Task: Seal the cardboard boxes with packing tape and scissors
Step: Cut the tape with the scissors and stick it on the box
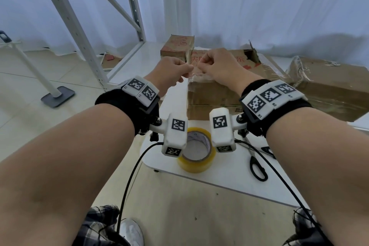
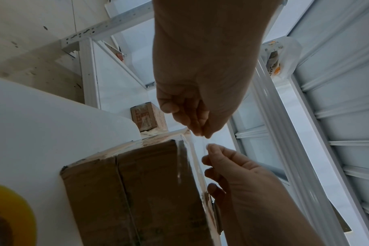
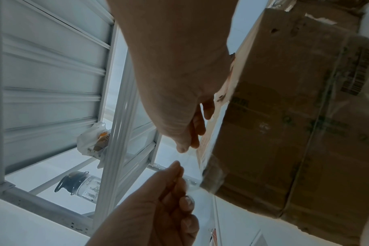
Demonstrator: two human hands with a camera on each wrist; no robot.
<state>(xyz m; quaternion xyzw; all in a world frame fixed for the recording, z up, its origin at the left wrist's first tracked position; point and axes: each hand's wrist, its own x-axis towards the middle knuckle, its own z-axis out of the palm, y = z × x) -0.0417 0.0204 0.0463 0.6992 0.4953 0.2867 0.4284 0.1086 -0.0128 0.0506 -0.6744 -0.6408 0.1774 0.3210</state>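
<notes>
pinching a clear strip of packing tape (image 2: 197, 149) between them, your left hand (image 1: 173, 71) and right hand (image 1: 221, 66) hold it with curled fingertips above the near left corner of the brown cardboard box (image 1: 215, 96) on the white table (image 1: 229, 170). the strip runs short, left to right. the yellow tape roll (image 1: 196, 155) lies flat near you, black-handled scissors (image 1: 257, 167) to its right.
</notes>
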